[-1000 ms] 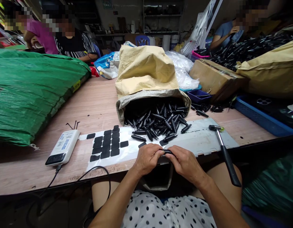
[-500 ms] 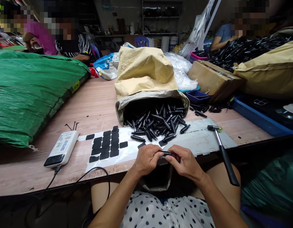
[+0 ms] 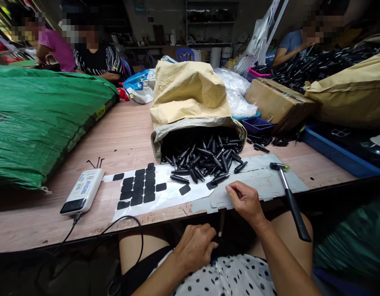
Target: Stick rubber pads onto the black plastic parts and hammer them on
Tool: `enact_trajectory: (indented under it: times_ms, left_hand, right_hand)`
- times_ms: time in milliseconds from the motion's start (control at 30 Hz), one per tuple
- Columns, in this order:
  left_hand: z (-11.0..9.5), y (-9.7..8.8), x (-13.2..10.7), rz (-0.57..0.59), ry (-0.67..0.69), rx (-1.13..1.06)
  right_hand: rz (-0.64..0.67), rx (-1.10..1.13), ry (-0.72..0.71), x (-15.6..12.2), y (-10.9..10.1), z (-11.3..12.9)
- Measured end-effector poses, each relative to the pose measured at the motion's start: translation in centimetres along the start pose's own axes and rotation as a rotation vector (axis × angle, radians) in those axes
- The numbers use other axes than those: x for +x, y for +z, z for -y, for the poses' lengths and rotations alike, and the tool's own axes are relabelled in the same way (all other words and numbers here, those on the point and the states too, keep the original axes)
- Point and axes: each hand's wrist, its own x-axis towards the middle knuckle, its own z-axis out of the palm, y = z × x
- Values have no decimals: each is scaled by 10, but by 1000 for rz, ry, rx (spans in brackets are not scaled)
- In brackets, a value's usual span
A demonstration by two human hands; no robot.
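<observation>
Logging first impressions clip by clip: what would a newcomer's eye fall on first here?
The tan sack lying open mid-table, with black plastic parts spilling from its mouth, draws the eye first. Next comes the big green sack at the left. Near the front edge, the right hand rests on a grey sheet beside a hammer.

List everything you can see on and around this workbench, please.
Sack: one, tan, middle of the table.
Plastic pieces: many, black, spilling from the sack's mouth.
Pads: about twenty, black, on a white sheet.
Board: one, grey, near table edge.
Hammer: one, black handle, overhanging the table edge.
Power bank: one, white, left, cabled.
Green bag: one, green, far left.
Cardboard box: one, brown, right rear.
Tray: one, blue, right.
People: three, seated at the far side.
Left hand: one, lowered below the table edge.
Right hand: one, fingers curled, at the board's near edge.
</observation>
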Motion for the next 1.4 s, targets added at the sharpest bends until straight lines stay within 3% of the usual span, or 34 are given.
enact_trajectory:
  times_ms: [100, 200, 300, 400, 433, 500, 533, 600, 667, 733, 833, 1000, 1100, 1200, 1267, 1400]
  left_hand:
    - [21, 17, 1, 44, -233, -83]
    - [29, 18, 2, 24, -333, -127]
    - [16, 3, -1, 52, -228, -86]
    - [-3, -25, -4, 96, 71, -97]
    - [-5, -36, -3, 44, 150, -125]
    - [0, -59, 2, -204, 187, -157]
    - [7, -71, 6, -388, 142, -132]
    - [29, -92, 16, -681, -10, 47]
    - [52, -108, 25, -786, -144, 234]
    - [69, -115, 31, -762, -204, 355]
    - [79, -114, 32, -693, -235, 403]
    - [73, -108, 21, -653, -245, 326]
    - [55, -104, 20, -734, -166, 184]
    - [24, -91, 34, -711, -30, 28]
    - [3, -77, 49, -620, 6, -5]
    - [-13, -56, 73, -544, -49, -21]
  right_hand:
    - [-6, -9, -9, 0, 0, 0]
    - [-15, -8, -12, -1, 1, 1]
    - [0, 29, 0, -2, -2, 3]
    - [-115, -4, 27, -4, -18, -3]
    - [-204, -62, 57, -4, -27, -8]
    - [-388, -249, 156, -4, -49, -22]
    - [-447, -365, 220, -4, -60, -31]
    - [-438, -588, 315, -4, -81, -47]
    - [-351, -738, 397, -7, -95, -61]
    - [-279, -788, 480, -11, -101, -71]
    - [-240, -777, 552, -15, -102, -80]
    - [-165, -706, 593, -14, -109, -96]
    - [-287, -530, 570, -17, -108, -95]
    - [-413, -141, 557, -21, -98, -73]
    - [-336, 120, 519, -23, -89, -48]
    - [-144, 101, 387, -31, -74, 1]
